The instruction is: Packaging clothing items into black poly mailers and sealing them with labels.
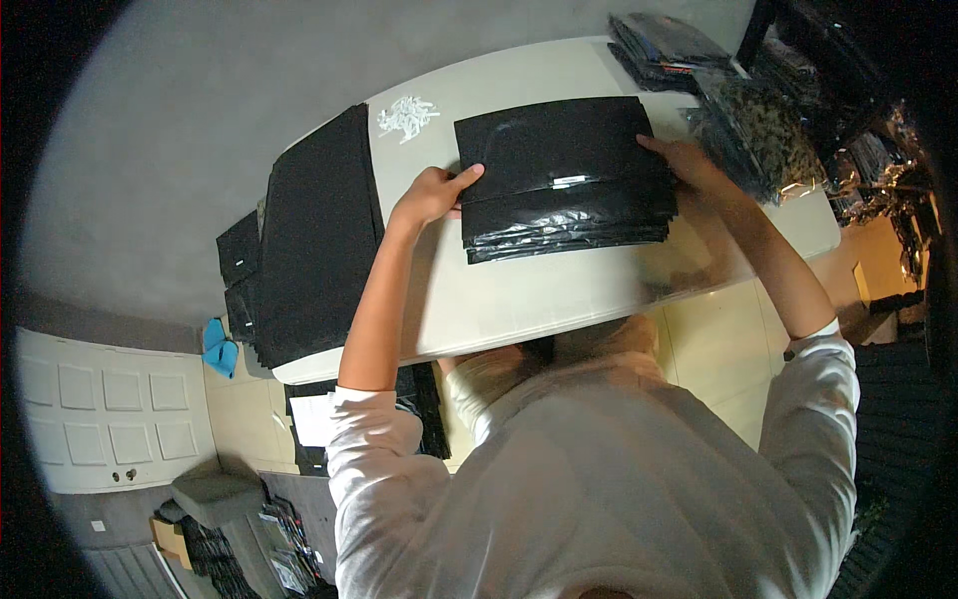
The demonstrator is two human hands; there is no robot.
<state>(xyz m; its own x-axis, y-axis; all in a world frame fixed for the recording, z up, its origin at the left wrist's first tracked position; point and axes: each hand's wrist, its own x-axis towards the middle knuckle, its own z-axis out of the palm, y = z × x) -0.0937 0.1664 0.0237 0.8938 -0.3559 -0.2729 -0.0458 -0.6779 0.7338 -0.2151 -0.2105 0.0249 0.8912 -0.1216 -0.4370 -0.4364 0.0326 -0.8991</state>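
In front of me on the table lies a stack of folded black pieces, matte on top and with shiny, layered plastic-like edges toward me. A small white label shows on its near half. My left hand grips the stack's left edge, thumb on top and the other fingers partly hidden. At the upper right edge, my right hand holds the stack with its fingertips; part of its grip is hidden. Beyond my left hand sits a small heap of white tags or clips, too small to tell which.
A tall pile of flat black cloth covers the white table's left end. Plastic-wrapped packages and dark folded items crowd the far right. Below the left end are a blue object and a white sheet.
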